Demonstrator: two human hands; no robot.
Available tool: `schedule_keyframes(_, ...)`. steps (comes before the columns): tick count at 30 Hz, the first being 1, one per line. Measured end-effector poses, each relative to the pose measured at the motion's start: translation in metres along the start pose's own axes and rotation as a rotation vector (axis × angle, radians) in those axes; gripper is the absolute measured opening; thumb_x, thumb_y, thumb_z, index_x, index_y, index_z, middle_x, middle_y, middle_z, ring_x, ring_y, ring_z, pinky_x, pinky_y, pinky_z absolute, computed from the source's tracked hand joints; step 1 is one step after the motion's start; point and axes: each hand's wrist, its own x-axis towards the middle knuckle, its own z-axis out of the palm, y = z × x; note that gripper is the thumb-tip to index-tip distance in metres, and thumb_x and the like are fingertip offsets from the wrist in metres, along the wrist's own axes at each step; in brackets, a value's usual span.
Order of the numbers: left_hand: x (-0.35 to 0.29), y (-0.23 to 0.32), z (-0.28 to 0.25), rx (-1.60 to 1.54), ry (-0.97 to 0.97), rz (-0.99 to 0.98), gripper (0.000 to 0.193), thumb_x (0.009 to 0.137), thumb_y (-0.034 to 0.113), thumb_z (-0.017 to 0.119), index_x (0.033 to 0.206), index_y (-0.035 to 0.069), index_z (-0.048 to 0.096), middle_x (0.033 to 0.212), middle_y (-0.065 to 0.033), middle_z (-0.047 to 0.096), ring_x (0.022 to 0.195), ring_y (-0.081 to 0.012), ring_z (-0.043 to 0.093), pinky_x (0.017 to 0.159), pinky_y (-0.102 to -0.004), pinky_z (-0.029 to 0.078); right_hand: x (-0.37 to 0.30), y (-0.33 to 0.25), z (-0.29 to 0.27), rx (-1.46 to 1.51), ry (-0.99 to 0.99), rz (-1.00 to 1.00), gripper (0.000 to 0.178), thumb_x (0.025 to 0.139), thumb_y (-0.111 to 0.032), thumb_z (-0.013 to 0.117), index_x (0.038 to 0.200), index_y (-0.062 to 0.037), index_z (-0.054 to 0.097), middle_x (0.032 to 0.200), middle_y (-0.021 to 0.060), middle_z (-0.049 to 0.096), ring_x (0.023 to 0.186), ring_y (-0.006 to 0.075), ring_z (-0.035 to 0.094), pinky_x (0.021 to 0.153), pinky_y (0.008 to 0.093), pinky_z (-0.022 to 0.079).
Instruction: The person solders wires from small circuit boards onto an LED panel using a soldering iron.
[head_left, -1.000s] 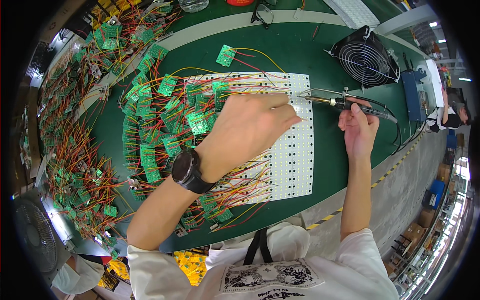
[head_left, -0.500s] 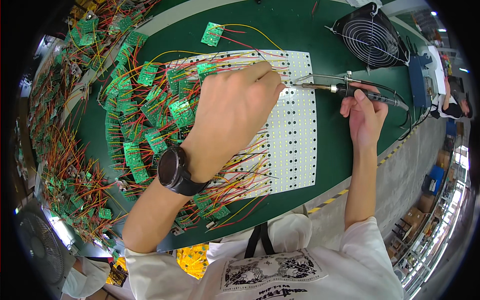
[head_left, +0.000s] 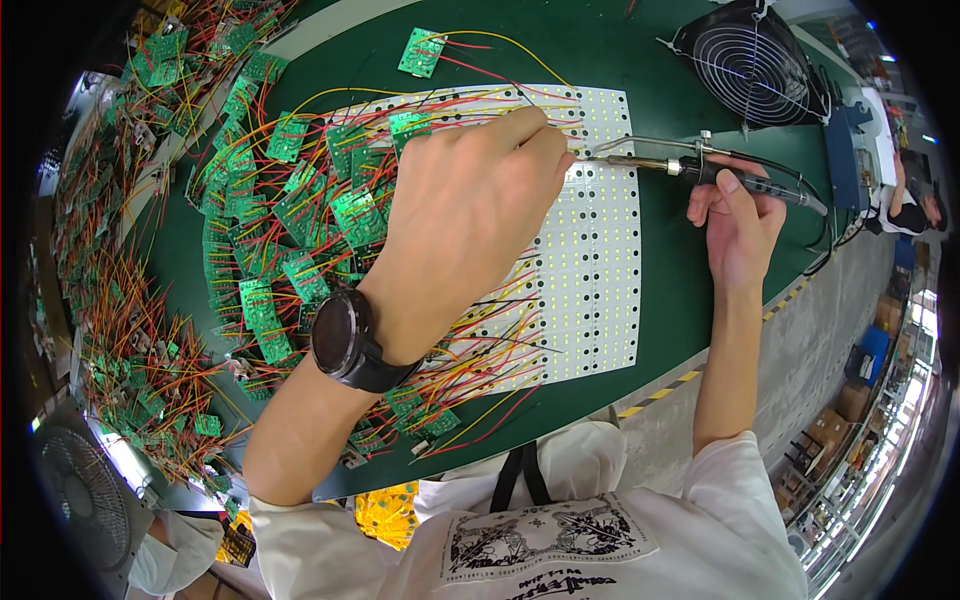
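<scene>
My left hand [head_left: 480, 190], a black watch on its wrist, is closed over the upper part of a white panel of LED strips [head_left: 615, 270]. Its thumb and fingertips are pinched together just left of the iron's tip; what they hold is hidden. In my right hand [head_left: 742, 225] is a black-handled soldering iron [head_left: 700, 172], its tip pointing left at the panel by the left fingertips. A thin curved metal tube [head_left: 650, 143] is clamped above the iron. Small green circuit boards [head_left: 355, 215] with red, yellow and black wires lie along and over the panel's left side.
A black fan with a wire guard [head_left: 745, 68] stands at the back right, near a blue box [head_left: 845, 160]. One wired board [head_left: 421, 52] lies beyond the panel. Piles of wired boards [head_left: 150, 380] fill the left. Another person [head_left: 910, 205] is far right.
The whole view has shifted slightly. Both hands and the iron's tip stay at about the same place on the panel, with the left hand still pinched.
</scene>
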Motion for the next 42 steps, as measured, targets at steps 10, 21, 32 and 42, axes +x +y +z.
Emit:
schedule_keyframes(10,0.0,0.0011,-0.0012,0.024,-0.016,-0.023,0.008,0.08,0.011,0.069,0.078,0.004,0.066,0.072,-0.0066,0.06,0.06,-0.0276,0.06,0.053,-0.0361,0.047,0.0003,0.0006,0.0012,0.008,0.002,0.007,0.026,0.088,-0.008,0.064,0.106,0.0111,0.06,0.075,0.0192,0.066,0.054,0.0195,0.061,0.05,0.0275,0.045)
schedule_keyframes(21,-0.0003,0.0013,-0.0007,0.048,-0.024,-0.027,0.009,0.08,0.012,0.07,0.077,0.004,0.066,0.072,-0.0069,0.06,0.06,-0.0279,0.06,0.054,-0.0362,0.047,0.0005,0.0009,0.001,0.004,-0.011,-0.003,0.026,0.088,-0.006,0.064,0.107,0.0107,0.061,0.075,0.0184,0.066,0.055,0.0189,0.061,0.05,0.027,0.045)
schedule_keyframes(32,-0.0014,0.0017,-0.0004,0.036,-0.004,-0.012,0.009,0.08,0.012,0.07,0.077,0.004,0.066,0.071,-0.007,0.059,0.059,-0.028,0.059,0.052,-0.0363,0.046,-0.0008,0.0002,0.0021,-0.009,-0.002,0.003,0.024,0.088,-0.007,0.064,0.106,0.0099,0.061,0.075,0.0173,0.066,0.055,0.0182,0.061,0.049,0.0266,0.045)
schedule_keyframes(42,-0.001,0.0003,0.0003,0.075,-0.046,-0.024,0.008,0.08,0.013,0.069,0.078,0.005,0.067,0.072,-0.0066,0.06,0.061,-0.0281,0.06,0.054,-0.0364,0.048,0.0,-0.0009,0.0008,0.028,0.017,-0.034,0.027,0.09,-0.01,0.062,0.107,0.0105,0.061,0.074,0.0169,0.065,0.055,0.0182,0.06,0.05,0.0262,0.045)
